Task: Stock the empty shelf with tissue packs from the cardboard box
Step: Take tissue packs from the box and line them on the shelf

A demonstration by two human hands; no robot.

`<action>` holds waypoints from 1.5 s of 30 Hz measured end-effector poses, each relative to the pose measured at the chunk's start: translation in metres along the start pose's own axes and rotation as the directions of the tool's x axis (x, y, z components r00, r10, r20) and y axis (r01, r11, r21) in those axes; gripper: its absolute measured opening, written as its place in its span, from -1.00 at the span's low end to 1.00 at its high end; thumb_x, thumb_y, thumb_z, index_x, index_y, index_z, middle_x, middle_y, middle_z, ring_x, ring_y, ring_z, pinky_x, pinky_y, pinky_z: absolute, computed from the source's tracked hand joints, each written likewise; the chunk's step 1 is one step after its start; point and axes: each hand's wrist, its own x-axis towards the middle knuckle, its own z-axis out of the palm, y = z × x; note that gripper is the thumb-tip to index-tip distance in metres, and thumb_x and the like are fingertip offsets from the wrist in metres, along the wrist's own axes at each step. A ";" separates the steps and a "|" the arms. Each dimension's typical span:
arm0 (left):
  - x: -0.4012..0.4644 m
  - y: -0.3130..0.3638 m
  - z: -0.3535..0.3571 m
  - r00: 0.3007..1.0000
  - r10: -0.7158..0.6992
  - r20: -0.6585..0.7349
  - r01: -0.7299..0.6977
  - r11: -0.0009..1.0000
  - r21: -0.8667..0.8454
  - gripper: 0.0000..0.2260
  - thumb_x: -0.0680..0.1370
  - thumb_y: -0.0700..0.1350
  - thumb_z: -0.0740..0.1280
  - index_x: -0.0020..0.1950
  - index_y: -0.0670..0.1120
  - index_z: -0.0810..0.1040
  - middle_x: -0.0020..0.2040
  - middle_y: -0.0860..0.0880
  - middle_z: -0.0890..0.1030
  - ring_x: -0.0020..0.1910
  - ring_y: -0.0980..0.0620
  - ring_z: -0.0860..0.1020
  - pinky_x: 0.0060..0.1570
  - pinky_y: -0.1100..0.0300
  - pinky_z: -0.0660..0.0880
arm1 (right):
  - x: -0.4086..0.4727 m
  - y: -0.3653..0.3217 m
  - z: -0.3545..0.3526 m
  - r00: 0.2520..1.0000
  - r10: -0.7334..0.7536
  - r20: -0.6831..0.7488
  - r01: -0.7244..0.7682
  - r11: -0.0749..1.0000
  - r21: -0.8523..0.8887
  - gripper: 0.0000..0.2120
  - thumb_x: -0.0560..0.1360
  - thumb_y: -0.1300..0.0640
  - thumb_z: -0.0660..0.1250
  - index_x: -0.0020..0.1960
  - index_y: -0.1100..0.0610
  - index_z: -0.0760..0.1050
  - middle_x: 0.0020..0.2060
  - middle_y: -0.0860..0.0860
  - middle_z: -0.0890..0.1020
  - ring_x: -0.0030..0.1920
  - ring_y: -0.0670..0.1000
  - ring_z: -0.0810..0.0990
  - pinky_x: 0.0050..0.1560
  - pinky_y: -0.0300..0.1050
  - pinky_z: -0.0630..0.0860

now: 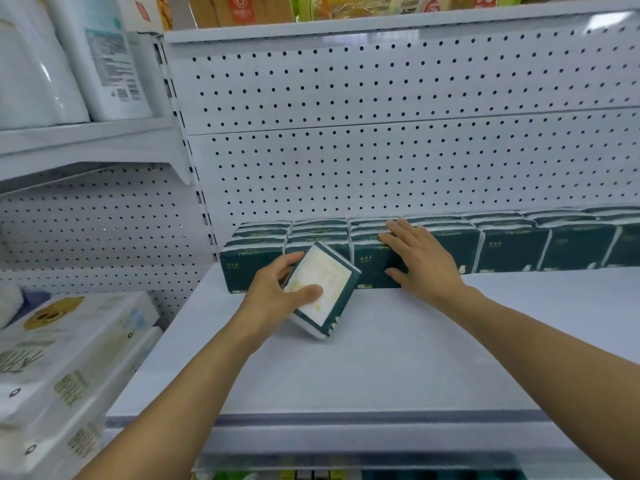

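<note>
Tissue packs (512, 247) (one row) on shelf (346, 368)

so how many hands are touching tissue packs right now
2. The left hand grips a tilted tissue pack in front of the row; the right hand rests flat on the row of packs.

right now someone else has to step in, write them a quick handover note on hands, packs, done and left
Left hand: grips one tissue pack, tilted, its lower corner on the shelf, just in front of the row's left part.
Right hand: open, fingers flat on the top and front of the row of packs.
Done: a row of dark green packs stands along the pegboard back panel, running from the left upright off the right edge of view.
Left: set the held pack in place, then fill the bare front of the shelf. The cardboard box is out of view.
</note>
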 end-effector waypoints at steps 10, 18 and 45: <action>-0.005 0.017 0.030 0.848 0.521 -0.099 -0.439 0.795 0.418 -0.51 0.43 -0.20 0.52 0.27 0.12 0.46 0.06 0.21 0.53 0.04 0.18 0.53 0.00 0.22 0.54 | -0.024 -0.058 -0.074 0.850 0.384 0.360 -0.501 0.378 0.779 -0.34 0.55 -0.39 -0.06 0.18 0.11 0.52 -0.13 0.04 0.68 -0.15 0.09 0.66 -0.17 -0.02 0.54; 0.002 0.007 0.050 0.467 0.829 0.308 -0.766 0.205 0.610 -0.57 0.41 0.11 0.48 0.20 -0.07 0.61 0.20 0.00 0.56 0.24 0.01 0.46 0.24 0.11 0.35 | -0.036 -0.025 -0.087 0.826 0.237 0.511 -0.510 -0.069 0.857 -0.73 0.51 0.16 0.41 0.19 0.15 0.54 0.03 0.18 0.67 -0.11 0.06 0.65 -0.07 0.04 0.62; 0.055 0.042 0.080 0.900 0.421 0.114 -0.405 0.709 0.577 -0.48 0.54 0.03 0.41 0.46 0.13 0.32 0.39 0.13 0.46 0.36 0.11 0.39 0.37 0.07 0.32 | -0.099 0.078 -0.058 0.911 0.408 0.060 -0.372 0.748 0.549 -0.33 0.46 0.08 0.47 0.40 -0.27 0.20 -0.12 -0.12 0.51 -0.24 -0.08 0.55 -0.20 -0.12 0.55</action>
